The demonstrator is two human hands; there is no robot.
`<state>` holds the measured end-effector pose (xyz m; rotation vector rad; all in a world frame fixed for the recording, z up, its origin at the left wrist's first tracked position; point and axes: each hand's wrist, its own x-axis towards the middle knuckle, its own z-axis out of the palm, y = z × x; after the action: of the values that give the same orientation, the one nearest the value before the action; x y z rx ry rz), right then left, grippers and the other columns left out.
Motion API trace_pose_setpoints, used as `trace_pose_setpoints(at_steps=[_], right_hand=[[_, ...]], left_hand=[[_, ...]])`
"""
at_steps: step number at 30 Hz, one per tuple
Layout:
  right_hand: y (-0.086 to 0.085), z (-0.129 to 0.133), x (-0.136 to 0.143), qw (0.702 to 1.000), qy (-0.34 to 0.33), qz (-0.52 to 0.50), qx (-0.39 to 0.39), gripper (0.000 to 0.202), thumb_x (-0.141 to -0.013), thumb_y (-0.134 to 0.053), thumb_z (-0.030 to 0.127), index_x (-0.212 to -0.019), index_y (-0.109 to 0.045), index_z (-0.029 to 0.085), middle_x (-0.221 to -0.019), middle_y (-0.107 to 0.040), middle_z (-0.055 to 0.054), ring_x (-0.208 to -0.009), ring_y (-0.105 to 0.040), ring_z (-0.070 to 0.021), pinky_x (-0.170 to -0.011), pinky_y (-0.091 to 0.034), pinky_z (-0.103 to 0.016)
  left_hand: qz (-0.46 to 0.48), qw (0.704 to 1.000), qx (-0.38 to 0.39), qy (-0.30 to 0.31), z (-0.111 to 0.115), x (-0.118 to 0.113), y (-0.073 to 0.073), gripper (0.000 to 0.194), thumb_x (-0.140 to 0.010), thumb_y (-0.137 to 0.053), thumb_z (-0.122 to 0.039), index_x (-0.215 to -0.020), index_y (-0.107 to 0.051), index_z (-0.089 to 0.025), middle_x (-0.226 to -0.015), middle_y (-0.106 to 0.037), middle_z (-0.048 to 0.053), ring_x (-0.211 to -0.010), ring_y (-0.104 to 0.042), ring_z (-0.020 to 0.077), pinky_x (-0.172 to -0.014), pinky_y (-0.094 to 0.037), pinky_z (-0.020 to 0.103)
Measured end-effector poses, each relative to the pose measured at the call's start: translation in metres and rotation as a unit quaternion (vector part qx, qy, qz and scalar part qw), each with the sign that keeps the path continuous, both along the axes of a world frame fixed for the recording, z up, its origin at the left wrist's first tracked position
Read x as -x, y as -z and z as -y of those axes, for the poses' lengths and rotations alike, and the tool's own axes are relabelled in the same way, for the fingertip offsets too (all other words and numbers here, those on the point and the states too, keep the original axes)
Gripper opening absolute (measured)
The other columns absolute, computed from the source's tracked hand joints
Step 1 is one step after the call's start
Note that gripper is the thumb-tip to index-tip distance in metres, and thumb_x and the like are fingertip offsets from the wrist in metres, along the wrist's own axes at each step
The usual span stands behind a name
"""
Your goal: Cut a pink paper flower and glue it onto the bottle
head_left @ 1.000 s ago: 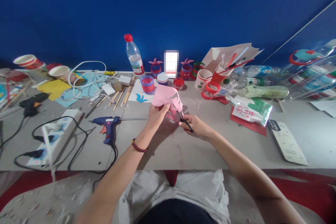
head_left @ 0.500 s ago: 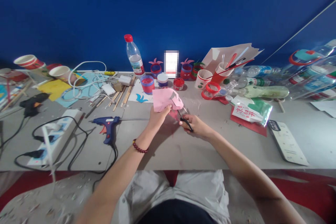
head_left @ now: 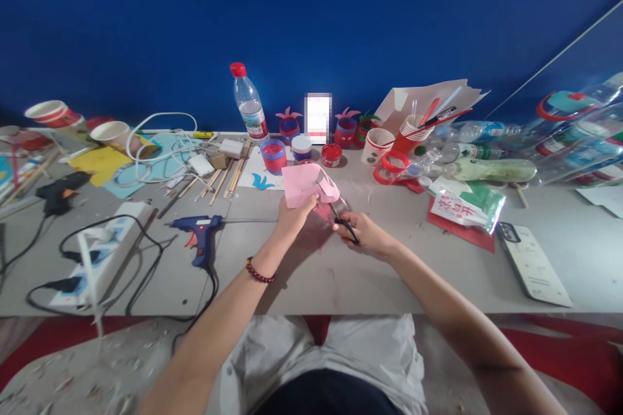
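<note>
A craft workshop (glue gun [head_left: 204, 231], wooden sticks [head_left: 238, 172], yellow paper [head_left: 97, 167] about).

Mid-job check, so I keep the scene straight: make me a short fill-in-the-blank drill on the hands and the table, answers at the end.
1. The left hand holds a piece of ____ paper.
2. The right hand grips black-handled ____.
3. The bottle standing at the back of the table has a ____ cap.
4. The beaded bracelet is on the person's ____ wrist.

Missing words: pink; scissors; red; left.
</note>
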<state>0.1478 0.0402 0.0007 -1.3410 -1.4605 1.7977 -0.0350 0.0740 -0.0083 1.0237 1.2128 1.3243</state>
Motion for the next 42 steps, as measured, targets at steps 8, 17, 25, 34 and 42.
trace_pose_setpoints(at_steps=[8,17,25,34,42], right_hand=[[0.0016,-0.0003,-0.0009,1.000,-0.002,-0.001,-0.001,0.048,-0.077,-0.067,0.061,-0.069,-0.041,0.021,-0.050,-0.043,0.008,-0.039,-0.031,-0.0043,-0.037,-0.021,-0.019],[-0.0007,0.0005,-0.0004,1.000,-0.001,-0.002,0.003,0.044,-0.076,-0.071,0.053,-0.069,-0.041,0.021,-0.050,-0.042,0.008,-0.040,-0.031,-0.0042,-0.037,-0.021,-0.018],[0.0041,0.0003,-0.0012,1.000,-0.011,-0.016,0.000,0.046,-0.079,-0.066,0.060,-0.072,-0.043,0.020,-0.050,-0.042,0.008,-0.039,-0.030,-0.0043,-0.036,-0.022,-0.018],[0.0021,-0.0001,-0.0002,1.000,-0.004,-0.010,0.004,0.042,-0.077,-0.070,0.054,-0.073,-0.045,0.021,-0.048,-0.043,0.009,-0.037,-0.031,-0.0041,-0.035,-0.022,-0.017],[0.0043,-0.0006,-0.0005,1.000,-0.001,-0.010,0.004,0.045,-0.076,-0.071,0.055,-0.070,-0.043,0.021,-0.048,-0.042,0.009,-0.037,-0.031,-0.0040,-0.035,-0.022,-0.017]], left_hand=[[-0.023,1.000,0.011,0.001,0.0018,-0.0010,-0.0065,0.021,-0.069,-0.076,-0.035,-0.065,-0.065,-0.018,-0.061,-0.063,0.002,-0.059,-0.058,0.0152,-0.060,-0.048,0.030],[-0.017,1.000,0.001,0.006,0.0019,0.0001,-0.0069,0.021,-0.070,-0.077,-0.035,-0.066,-0.066,-0.018,-0.063,-0.065,0.004,-0.060,-0.060,0.0167,-0.060,-0.048,0.031],[-0.037,0.999,0.019,-0.002,0.0030,-0.0014,-0.0081,0.023,-0.070,-0.076,-0.036,-0.062,-0.064,-0.018,-0.061,-0.064,0.004,-0.061,-0.060,0.0167,-0.062,-0.048,0.030],[-0.032,0.999,0.001,0.002,0.0004,0.0013,0.0000,0.021,-0.072,-0.075,-0.036,-0.067,-0.066,-0.018,-0.063,-0.064,0.003,-0.061,-0.057,0.0141,-0.062,-0.047,0.028],[-0.013,1.000,-0.023,-0.012,0.0006,0.0017,-0.0017,0.030,-0.076,-0.072,-0.036,-0.055,-0.060,-0.018,-0.060,-0.063,0.002,-0.062,-0.058,0.0142,-0.064,-0.050,0.028]])
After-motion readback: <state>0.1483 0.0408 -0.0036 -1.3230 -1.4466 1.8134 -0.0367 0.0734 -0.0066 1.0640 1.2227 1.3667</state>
